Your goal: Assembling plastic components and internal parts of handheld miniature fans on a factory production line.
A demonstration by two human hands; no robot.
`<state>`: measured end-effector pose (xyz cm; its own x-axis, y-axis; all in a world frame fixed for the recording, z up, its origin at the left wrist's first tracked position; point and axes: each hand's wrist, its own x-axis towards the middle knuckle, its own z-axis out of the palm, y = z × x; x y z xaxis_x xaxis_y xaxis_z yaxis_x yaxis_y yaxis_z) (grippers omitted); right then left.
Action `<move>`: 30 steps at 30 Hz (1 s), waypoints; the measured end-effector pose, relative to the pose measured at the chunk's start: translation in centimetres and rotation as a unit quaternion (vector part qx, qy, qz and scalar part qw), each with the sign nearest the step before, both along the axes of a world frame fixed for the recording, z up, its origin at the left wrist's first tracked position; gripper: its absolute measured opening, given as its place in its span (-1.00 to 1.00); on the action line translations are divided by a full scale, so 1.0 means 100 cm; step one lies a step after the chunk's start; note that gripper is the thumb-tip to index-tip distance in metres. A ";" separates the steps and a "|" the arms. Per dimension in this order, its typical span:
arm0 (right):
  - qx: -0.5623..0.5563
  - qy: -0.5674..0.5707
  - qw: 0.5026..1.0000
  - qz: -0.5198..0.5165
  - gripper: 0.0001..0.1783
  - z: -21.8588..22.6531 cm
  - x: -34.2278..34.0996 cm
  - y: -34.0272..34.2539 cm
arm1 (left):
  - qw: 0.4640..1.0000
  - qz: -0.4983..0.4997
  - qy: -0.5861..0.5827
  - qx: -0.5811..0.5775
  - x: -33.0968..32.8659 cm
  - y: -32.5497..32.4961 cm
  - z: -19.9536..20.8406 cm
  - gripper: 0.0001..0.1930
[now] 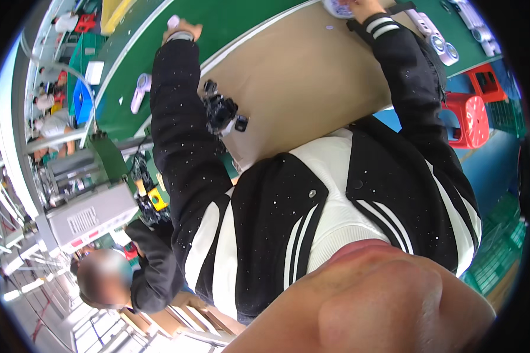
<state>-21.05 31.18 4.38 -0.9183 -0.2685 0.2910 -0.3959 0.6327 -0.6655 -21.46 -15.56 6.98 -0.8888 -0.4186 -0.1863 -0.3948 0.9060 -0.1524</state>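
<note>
At the far left, over the green work surface (218,23), my left hand (185,29) is closed on a small rounded pale lavender part (173,22). At the top right, my right hand (366,7) is at a pale round container (338,8) that seems to hold small purplish bits. The picture's upper edge cuts off most of those fingers, so their grip is hidden. Between my arms lies a brown board (300,76). A small lavender disc-shaped piece (330,27) rests on it near the container. A lavender handheld device with a round head (140,92) lies left of my left sleeve.
A clump of black gadgets (221,112) sits at the board's left edge. Several lavender devices (434,36) lie right of my right arm. Red stools (468,120) stand at the right. At the lower left are a grey machine (91,215) and a person in dark sleeves (153,270).
</note>
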 end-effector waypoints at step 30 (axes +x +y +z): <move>-0.398 -0.247 0.856 0.220 -0.88 0.035 0.049 -0.047 | 0.898 -0.263 0.047 0.349 0.183 0.029 0.032 -0.52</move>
